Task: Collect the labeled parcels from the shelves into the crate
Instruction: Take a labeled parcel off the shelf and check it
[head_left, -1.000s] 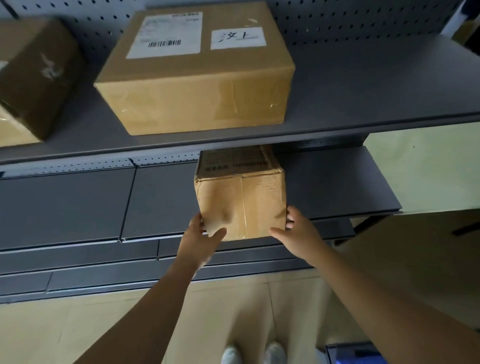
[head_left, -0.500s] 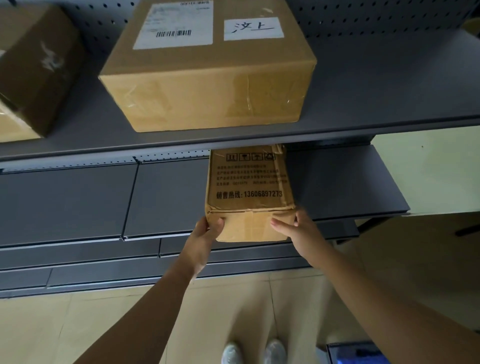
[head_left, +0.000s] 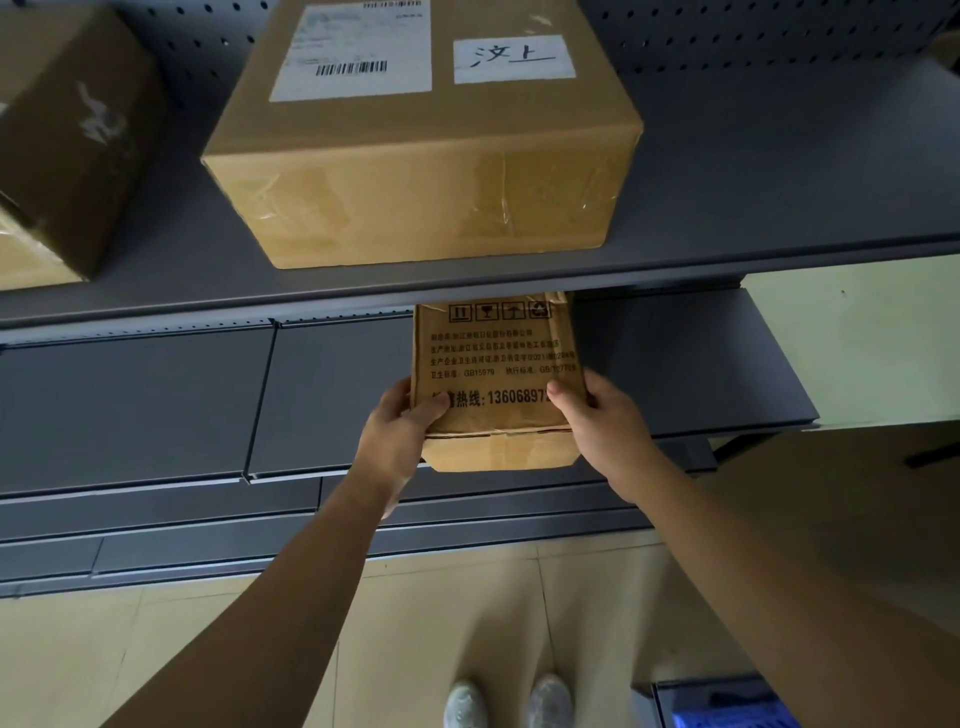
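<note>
Small parcel (head_left: 493, 384) in 2 hands.
Left hand (head_left: 395, 436) and right hand (head_left: 602, 431) are gripping its sides; 2 larger parcels (head_left: 421, 171) (head_left: 67, 135) are sitting above.

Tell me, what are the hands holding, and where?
The small printed box: the left hand grips its left edge, the right hand its right edge.

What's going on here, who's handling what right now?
A person grips a small cardboard box with both hands, left hand and right hand on its sides, at the front of the lower shelf, printed face toward the camera. A large labelled box and a darker box sit untouched on the upper shelf. A blue container, perhaps the crate, shows at the bottom right edge.
</note>
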